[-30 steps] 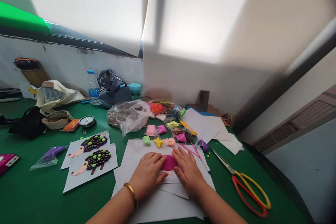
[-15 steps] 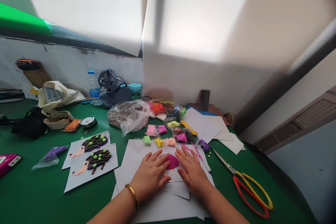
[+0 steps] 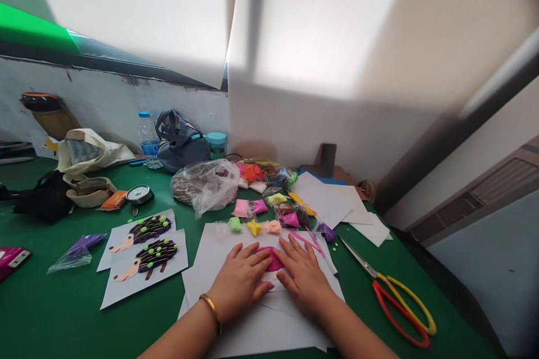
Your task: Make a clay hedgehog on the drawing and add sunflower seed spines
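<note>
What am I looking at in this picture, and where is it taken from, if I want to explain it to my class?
This picture comes from a single camera worn on a person's head, looking forward and down, so you see what they see. There is no machine here: the arms at the bottom are the person's own. Their left hand, with a gold bangle on the wrist, and their right hand lie flat, with neither gripping anything. Their fingers rest on and around a pink shape on white paper. The green table also holds two hedgehog pictures, small packets of colored clay, and scissors to the right.
</note>
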A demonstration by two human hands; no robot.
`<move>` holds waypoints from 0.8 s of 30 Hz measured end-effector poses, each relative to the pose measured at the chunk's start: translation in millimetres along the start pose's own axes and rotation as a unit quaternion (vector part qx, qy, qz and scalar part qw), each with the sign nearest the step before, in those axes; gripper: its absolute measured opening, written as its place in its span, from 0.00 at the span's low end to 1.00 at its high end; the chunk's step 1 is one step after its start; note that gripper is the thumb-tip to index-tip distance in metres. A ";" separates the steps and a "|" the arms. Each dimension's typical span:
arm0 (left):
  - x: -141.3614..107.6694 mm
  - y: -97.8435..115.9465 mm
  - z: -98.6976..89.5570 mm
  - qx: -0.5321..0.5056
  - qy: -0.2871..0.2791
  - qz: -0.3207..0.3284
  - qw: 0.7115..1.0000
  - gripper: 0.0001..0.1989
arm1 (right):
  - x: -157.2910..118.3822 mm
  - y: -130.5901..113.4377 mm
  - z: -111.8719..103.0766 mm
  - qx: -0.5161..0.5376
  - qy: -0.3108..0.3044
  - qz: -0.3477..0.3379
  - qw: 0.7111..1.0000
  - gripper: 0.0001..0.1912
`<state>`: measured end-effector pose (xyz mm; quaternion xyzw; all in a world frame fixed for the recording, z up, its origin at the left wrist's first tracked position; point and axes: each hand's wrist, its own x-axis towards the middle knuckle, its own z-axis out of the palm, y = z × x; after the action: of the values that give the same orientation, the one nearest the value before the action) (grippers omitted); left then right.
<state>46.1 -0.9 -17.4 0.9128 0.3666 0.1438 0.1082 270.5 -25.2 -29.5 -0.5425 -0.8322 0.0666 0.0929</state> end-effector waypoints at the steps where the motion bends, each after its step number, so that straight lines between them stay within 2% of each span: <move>1: -0.1 -0.2 0.4 -0.002 0.005 0.001 1.000 0.25 | 0.1 0.3 0.0 0.000 -0.002 -0.001 1.000 0.31; 6: 0.0 0.7 -0.4 -0.006 0.015 0.002 1.000 0.24 | 1.5 1.0 1.4 0.001 -0.014 0.006 1.000 0.31; 13: 0.1 2.0 -1.1 -0.009 0.020 -0.002 1.000 0.23 | 0.9 5.1 3.9 0.011 0.015 0.025 1.000 0.32; 17: 0.0 1.7 1.1 -0.008 0.020 -0.002 1.000 0.24 | 1.6 1.5 3.3 -0.007 -0.005 -0.001 1.000 0.32; 24: -0.1 1.9 -1.0 -0.005 0.009 -0.004 1.000 0.24 | 2.2 1.3 3.5 -0.010 -0.015 0.011 1.000 0.34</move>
<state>46.9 -2.2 -15.9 0.9094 0.3703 0.1539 0.1101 270.0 -22.7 -32.9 -0.5513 -0.8283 0.0673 0.0739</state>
